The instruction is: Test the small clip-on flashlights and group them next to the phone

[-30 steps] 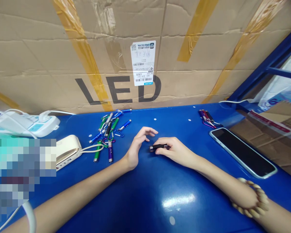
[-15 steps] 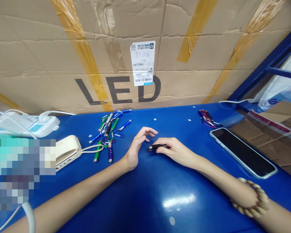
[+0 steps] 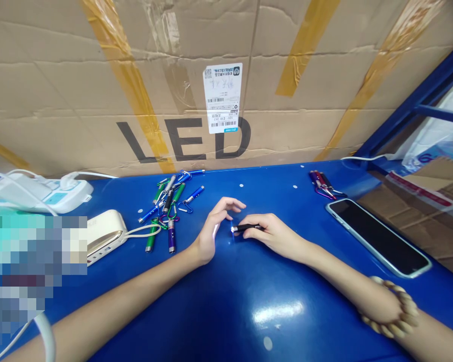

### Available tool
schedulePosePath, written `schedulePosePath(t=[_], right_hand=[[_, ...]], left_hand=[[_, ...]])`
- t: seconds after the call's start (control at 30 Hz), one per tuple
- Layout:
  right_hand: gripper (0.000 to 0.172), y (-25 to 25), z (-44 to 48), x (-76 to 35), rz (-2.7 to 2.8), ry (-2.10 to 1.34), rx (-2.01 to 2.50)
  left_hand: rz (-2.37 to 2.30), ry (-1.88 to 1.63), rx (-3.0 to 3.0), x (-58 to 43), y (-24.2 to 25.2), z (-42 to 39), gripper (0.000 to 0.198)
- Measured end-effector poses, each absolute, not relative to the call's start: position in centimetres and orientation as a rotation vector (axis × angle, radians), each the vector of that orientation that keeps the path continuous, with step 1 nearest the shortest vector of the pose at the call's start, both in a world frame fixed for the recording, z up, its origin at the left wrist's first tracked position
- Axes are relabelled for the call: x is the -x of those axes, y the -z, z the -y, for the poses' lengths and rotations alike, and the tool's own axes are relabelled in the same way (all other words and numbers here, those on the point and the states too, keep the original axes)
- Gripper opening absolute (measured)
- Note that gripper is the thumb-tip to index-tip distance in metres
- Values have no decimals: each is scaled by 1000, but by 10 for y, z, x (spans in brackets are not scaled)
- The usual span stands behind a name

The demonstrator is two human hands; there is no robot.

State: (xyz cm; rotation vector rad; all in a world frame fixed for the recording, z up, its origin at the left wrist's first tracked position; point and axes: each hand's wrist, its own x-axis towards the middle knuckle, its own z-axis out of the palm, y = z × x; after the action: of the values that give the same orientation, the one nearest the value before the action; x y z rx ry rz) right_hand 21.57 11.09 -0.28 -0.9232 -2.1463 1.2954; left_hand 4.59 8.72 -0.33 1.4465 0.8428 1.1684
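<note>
From the head view, the right hand pinches a black keychain flashlight low over the blue table, long axis level, lit tip aimed left at the empty, loosely cupped left hand just beside it

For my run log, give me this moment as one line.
right hand: holds black flashlight, lit | left hand: open, palm facing the light | table: flashlight pile left of hands

black mini flashlight now lit, was dark a sec ago | bright spot on left hand palm | glow on tabletop
</note>
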Motion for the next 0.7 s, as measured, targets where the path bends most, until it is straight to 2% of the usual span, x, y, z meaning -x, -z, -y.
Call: schedulePosePath(t=[0.53, 0.7], right_hand=[[23, -1, -110, -216, 2198, -1243, 920], [37, -3, -108, -216, 2228, -1189, 958]], left_hand=[[-863, -1159, -1465, -45, 3, -87, 35], [-864, -1159, -1458, -45, 2, -86, 35]])
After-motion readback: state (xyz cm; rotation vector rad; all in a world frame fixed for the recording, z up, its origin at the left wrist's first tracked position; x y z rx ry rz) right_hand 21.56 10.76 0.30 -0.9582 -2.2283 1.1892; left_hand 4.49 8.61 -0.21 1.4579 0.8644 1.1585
